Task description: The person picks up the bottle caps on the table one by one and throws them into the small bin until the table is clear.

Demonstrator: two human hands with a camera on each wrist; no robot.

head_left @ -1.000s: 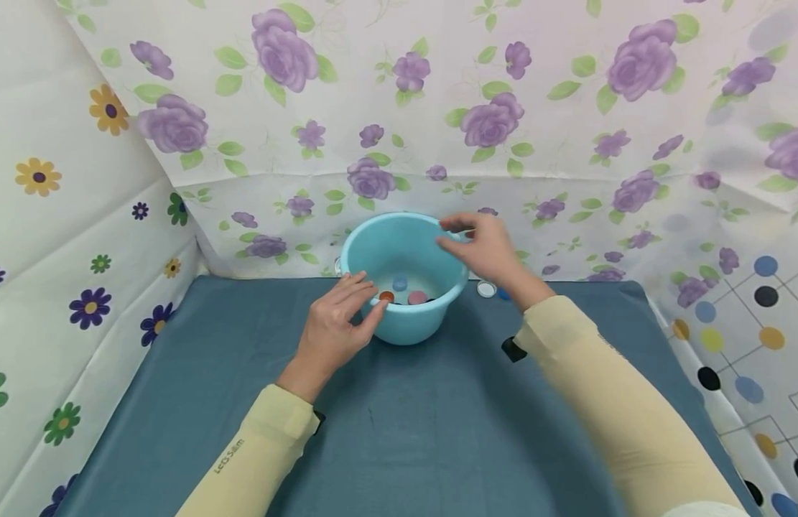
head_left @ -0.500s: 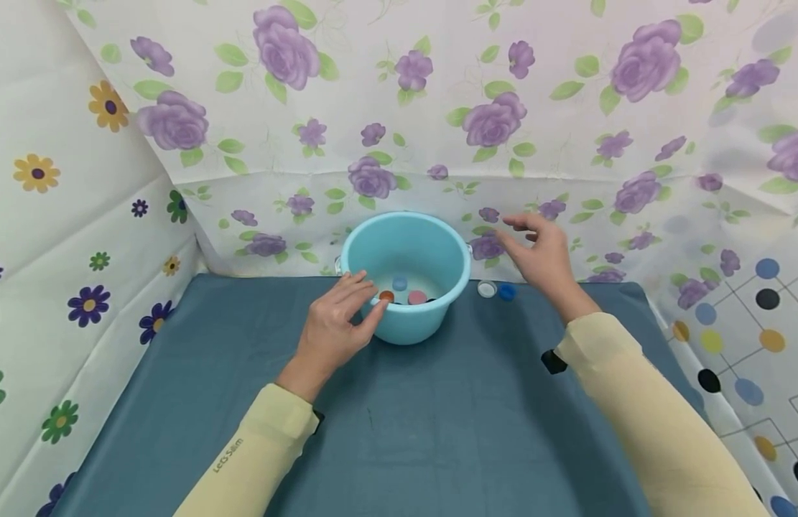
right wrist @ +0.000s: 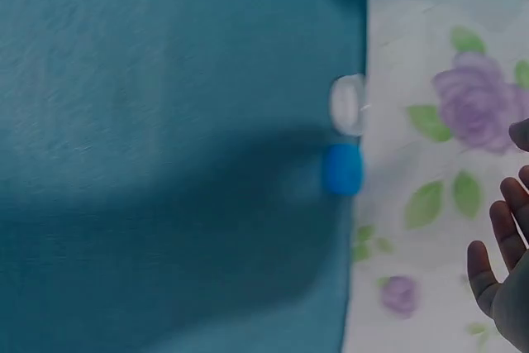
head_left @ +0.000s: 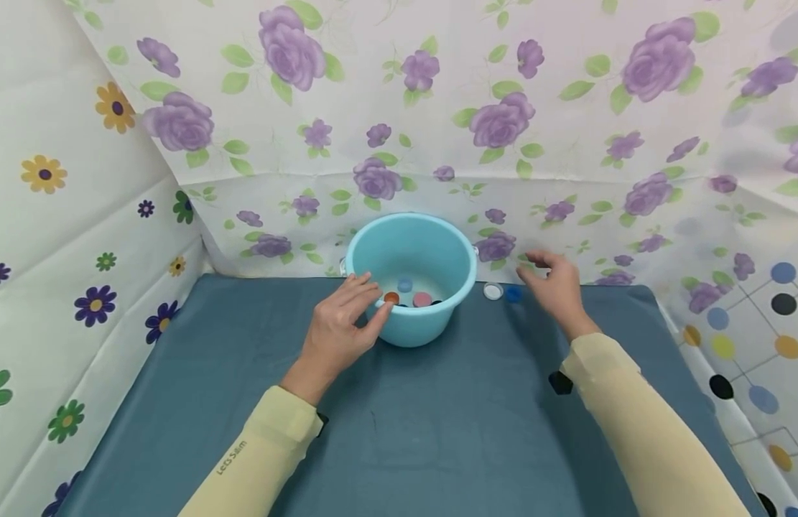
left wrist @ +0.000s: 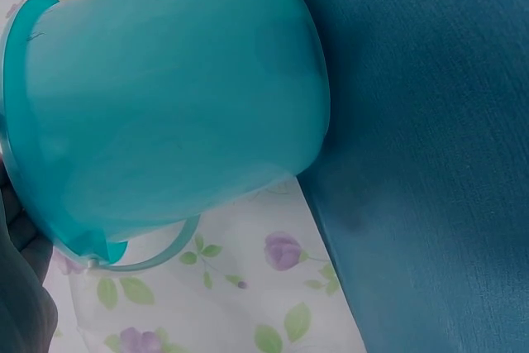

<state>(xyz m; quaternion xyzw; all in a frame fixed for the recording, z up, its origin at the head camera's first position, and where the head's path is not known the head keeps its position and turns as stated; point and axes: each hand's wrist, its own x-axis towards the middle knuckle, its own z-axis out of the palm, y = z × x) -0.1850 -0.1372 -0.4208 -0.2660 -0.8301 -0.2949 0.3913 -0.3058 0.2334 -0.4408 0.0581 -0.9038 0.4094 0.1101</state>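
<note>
A light blue bucket (head_left: 414, 327) stands upright at the back of the table. My left hand (head_left: 337, 327) is at its front-left rim, fingers and thumb loosely spread and apparently touching it. Inside lie several round pieces that look like bottle caps: an orange one (head_left: 391, 297), a pink one (head_left: 422, 299), a blue one (head_left: 405, 286) and dark ones partly hidden by the rim. To the right of the bucket are a white cap (head_left: 493, 291) and a blue cap (head_left: 513, 294). My right hand (head_left: 557, 291), with nothing visible in it, hovers just right of the blue cap, thumb and fingers parted.
A dark blue cloth (head_left: 431, 431) covers the table. A flowered sheet (head_left: 243, 208) hangs close behind the bucket and caps. More patterned sheets stand at the left (head_left: 43, 237) and right (head_left: 754, 316). The bucket's handle (left wrist: 165, 250) hangs by its side.
My right hand has moved right from over the bucket's rim, then lowered toward the blue cap. The left hand stays at the rim.
</note>
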